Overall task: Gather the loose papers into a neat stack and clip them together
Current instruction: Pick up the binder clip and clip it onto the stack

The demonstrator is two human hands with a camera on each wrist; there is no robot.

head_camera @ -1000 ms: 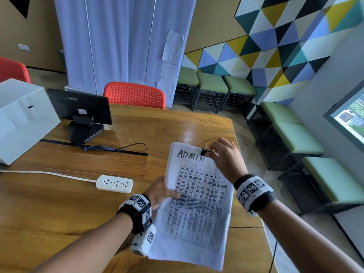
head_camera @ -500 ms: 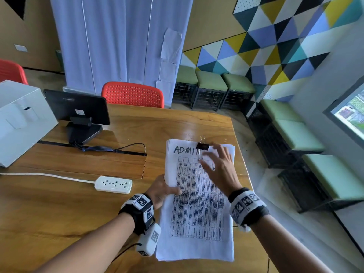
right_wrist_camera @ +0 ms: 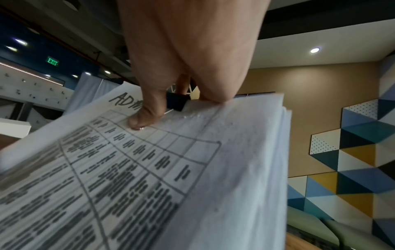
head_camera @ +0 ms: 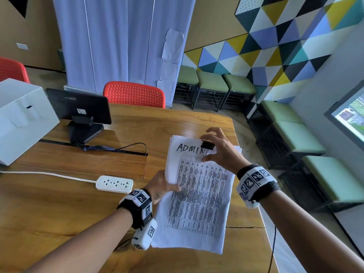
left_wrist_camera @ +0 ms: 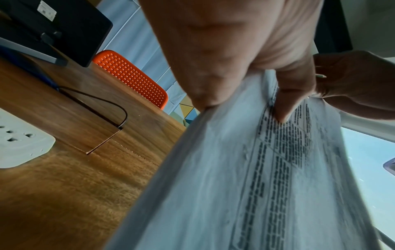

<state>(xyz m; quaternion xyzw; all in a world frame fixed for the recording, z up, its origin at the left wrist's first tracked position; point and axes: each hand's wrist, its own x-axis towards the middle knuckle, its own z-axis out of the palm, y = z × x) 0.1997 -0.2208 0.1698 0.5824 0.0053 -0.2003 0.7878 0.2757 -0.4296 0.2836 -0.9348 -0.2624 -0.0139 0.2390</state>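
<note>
A stack of white papers (head_camera: pixel 199 194), headed ADMIN above a printed table, is held tilted above the wooden table (head_camera: pixel 59 213). My left hand (head_camera: pixel 169 186) grips its left edge, thumb (left_wrist_camera: pixel 284 108) on top of the stack (left_wrist_camera: pixel 235 169). A black binder clip (head_camera: pixel 207 145) sits on the top edge. My right hand (head_camera: pixel 211 152) pinches there: in the right wrist view the thumb (right_wrist_camera: pixel 136 123) presses the clip's wire handle onto the top sheet (right_wrist_camera: pixel 149 169), beside the clip (right_wrist_camera: pixel 176 101). The other fingers curl over the top edge, partly hidden.
A white power strip (head_camera: pixel 114 184) with its cable lies left of the stack. A dark tablet on a stand (head_camera: pixel 78 113) and a white box (head_camera: pixel 21 119) stand at the back left. A red chair (head_camera: pixel 134 94) is behind the table. The table's right edge runs just right of the stack.
My right hand let go of the clip, hovered open over the sheet, then came back with the thumb on the handle. The stack's top edge has risen.
</note>
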